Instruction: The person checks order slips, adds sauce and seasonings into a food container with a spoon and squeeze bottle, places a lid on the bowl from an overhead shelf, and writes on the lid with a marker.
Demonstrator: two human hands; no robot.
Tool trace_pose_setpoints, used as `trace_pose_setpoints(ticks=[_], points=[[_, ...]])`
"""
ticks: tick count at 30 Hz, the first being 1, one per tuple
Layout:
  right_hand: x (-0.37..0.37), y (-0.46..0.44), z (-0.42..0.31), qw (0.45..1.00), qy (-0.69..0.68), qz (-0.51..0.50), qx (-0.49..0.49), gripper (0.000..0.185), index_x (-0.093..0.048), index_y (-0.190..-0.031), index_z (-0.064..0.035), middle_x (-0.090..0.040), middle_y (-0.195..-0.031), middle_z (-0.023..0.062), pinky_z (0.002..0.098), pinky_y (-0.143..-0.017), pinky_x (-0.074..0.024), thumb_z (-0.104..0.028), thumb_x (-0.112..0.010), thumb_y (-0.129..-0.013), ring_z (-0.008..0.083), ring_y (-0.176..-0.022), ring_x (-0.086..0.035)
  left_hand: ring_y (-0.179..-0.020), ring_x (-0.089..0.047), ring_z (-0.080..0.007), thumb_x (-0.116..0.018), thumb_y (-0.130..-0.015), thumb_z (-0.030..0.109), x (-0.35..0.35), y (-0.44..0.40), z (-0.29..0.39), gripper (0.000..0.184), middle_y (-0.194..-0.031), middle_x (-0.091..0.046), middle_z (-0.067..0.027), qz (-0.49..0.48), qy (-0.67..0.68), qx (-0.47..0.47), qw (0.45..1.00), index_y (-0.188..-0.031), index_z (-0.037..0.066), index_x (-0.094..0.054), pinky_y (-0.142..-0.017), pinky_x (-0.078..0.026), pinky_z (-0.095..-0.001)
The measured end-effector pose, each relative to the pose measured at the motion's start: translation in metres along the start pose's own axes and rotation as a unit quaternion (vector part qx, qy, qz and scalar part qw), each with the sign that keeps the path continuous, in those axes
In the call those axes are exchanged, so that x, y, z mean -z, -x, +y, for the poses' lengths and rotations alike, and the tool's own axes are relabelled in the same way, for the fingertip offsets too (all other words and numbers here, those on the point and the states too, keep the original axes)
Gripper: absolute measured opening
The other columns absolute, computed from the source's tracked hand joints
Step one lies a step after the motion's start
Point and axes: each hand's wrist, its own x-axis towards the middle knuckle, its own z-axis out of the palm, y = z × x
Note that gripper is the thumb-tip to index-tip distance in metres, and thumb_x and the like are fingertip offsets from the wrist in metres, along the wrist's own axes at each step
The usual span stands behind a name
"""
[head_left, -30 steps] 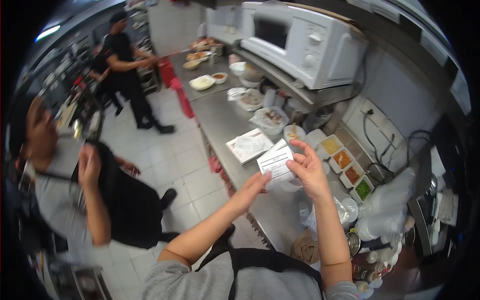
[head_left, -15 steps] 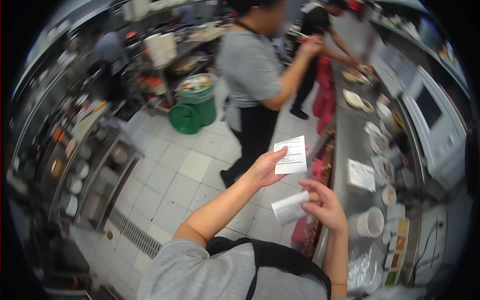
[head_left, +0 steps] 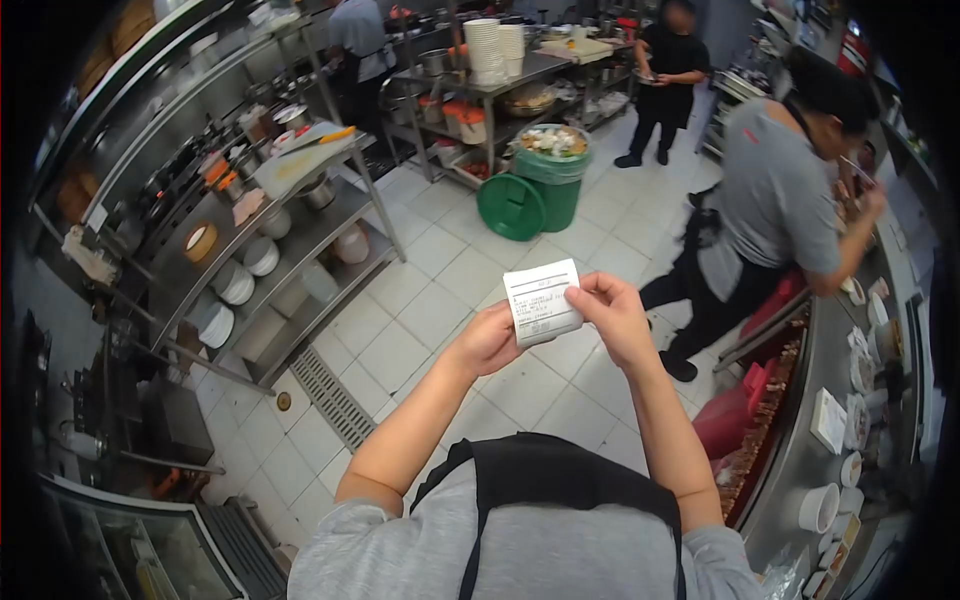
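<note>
A small stack of white printed paper slips [head_left: 542, 300] is held in front of my chest, its printed side toward me. My left hand [head_left: 490, 338] grips the slips from the left and beneath. At their right edge my right hand [head_left: 612, 308] pinches them between thumb and fingers. How many slips there are cannot be made out, as they overlap.
A green bin [head_left: 550, 185] full of scraps stands ahead, its lid [head_left: 510, 207] leaning on it. A co-worker [head_left: 775, 200] bends over the right counter [head_left: 790, 480]; another person [head_left: 672, 75] stands behind. Steel shelving [head_left: 290, 285] with bowls is at left; a floor drain [head_left: 332, 398] lies below it.
The view has swung left, from the counter and microwave to the floor and shelving. The slips, apart in my two hands half a second ago, are together again. The nearby co-worker now bends over the counter.
</note>
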Motion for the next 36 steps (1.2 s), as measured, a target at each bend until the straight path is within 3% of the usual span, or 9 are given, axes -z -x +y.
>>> trace_pose_setpoints(ticks=[7,10,13,19,23,28,32,35,36], points=[[-0.08,-0.073,0.016,0.998,0.049,0.02,0.043,0.016,-0.061,-0.081,0.0028,-0.062,-0.069,0.0061,0.0211,-0.053,-0.0442,-0.012,-0.067,-0.079,0.0082,-0.062,-0.058,-0.118,-0.046,-0.0327,-0.014,-0.095,0.052,0.045,0.027,0.081,0.066,-0.132,-0.043,-0.0155,0.017,0.119,-0.014,0.993,-0.138,0.003,-0.026,-0.096,-0.04,-0.053],[-0.084,-0.109,0.034,0.99,0.117,0.02,0.078,0.016,-0.062,-0.078,0.0037,-0.062,-0.073,0.0057,0.0209,-0.054,-0.0452,-0.012,-0.067,-0.08,0.0081,-0.063,-0.059,-0.113,-0.051,-0.0331,-0.023,-0.095,0.051,0.077,0.009,0.09,0.063,-0.129,-0.046,-0.0161,0.036,0.102,-0.041,0.993,-0.136,0.003,-0.03,-0.09,-0.046,-0.0516],[-0.081,-0.15,0.048,0.992,0.079,0.01,0.095,0.017,-0.063,-0.078,0.005,-0.062,-0.077,0.0045,0.0211,-0.055,-0.0461,-0.012,-0.066,-0.081,0.008,-0.063,-0.058,-0.107,-0.056,-0.0318,-0.036,-0.095,0.042,0.112,-0.023,0.094,0.052,-0.123,-0.051,-0.0162,0.152,-0.071,-0.03,0.985,-0.131,0.003,-0.035,-0.082,-0.052,-0.0474],[-0.059,-0.253,0.06,0.998,-0.049,0.003,0.039,0.016,-0.063,-0.088,0.0033,-0.064,-0.078,0.0057,0.0225,-0.055,-0.0475,-0.012,-0.064,-0.084,0.0098,-0.066,-0.06,-0.1,-0.06,-0.0268,-0.043,-0.095,0.029,0.166,-0.088,0.142,0.037,-0.113,-0.057,-0.0129,0.27,-0.026,-0.151,0.951,-0.12,0.002,-0.045,-0.075,-0.055,-0.0458],[-0.04,-0.325,0.059,0.996,-0.071,-0.047,0.01,0.016,-0.061,-0.094,0.0021,-0.065,-0.079,0.0086,0.022,-0.054,-0.0472,-0.01,-0.063,-0.083,0.0101,-0.067,-0.061,-0.102,-0.058,-0.0269,-0.047,-0.091,0.013,0.233,-0.097,0.186,0.031,-0.116,-0.056,-0.0148,0.372,-0.023,-0.286,0.883,-0.118,-0.001,-0.046,-0.087,-0.05,-0.0401],[-0.044,-0.395,0.069,0.994,-0.082,-0.071,0.001,0.016,-0.061,-0.094,0.0023,-0.064,-0.083,0.0076,0.0215,-0.055,-0.0493,-0.006,-0.065,-0.081,0.0101,-0.068,-0.061,-0.099,-0.059,-0.0351,-0.039,-0.072,-0.005,0.274,-0.071,0.238,0.055,-0.119,-0.054,-0.0202,0.381,0.001,-0.325,0.865,-0.127,-0.003,-0.04,-0.088,-0.049,-0.0431],[-0.066,-0.446,0.085,0.996,-0.061,-0.069,-0.006,0.016,-0.061,-0.093,0.0027,-0.063,-0.08,0.0058,0.0203,-0.052,-0.0448,-0.007,-0.064,-0.08,0.0077,-0.064,-0.058,-0.066,-0.051,-0.0146,-0.041,-0.075,-0.004,0.332,-0.05,0.296,0.061,-0.096,-0.054,-0.0075,0.399,-0.035,-0.306,0.864,-0.134,0.011,-0.038,-0.048,-0.042,-0.0266],[-0.087,-0.485,0.102,0.999,-0.004,-0.041,0.001,0.015,-0.062,-0.092,0.0027,-0.06,-0.075,0.0026,0.0196,-0.05,-0.0406,-0.006,-0.064,-0.079,0.0053,-0.059,-0.052,-0.064,-0.047,-0.0114,-0.045,-0.08,-0.004,0.376,-0.058,0.357,0.063,-0.092,-0.051,-0.0051,0.454,-0.108,-0.336,0.818,-0.138,0.017,-0.031,-0.042,-0.035,-0.023],[-0.096,-0.498,0.109,0.999,0.002,-0.037,0.008,0.014,-0.062,-0.091,0.0025,-0.059,-0.075,0.002,0.0197,-0.05,-0.0403,-0.005,-0.064,-0.079,0.0049,-0.058,-0.052,-0.074,-0.054,-0.0139,-0.048,-0.084,-0.003,0.397,-0.058,0.379,0.067,-0.103,-0.053,-0.0067,0.483,-0.203,-0.319,0.79,-0.141,0.02,-0.021,-0.053,-0.043,-0.0245]])
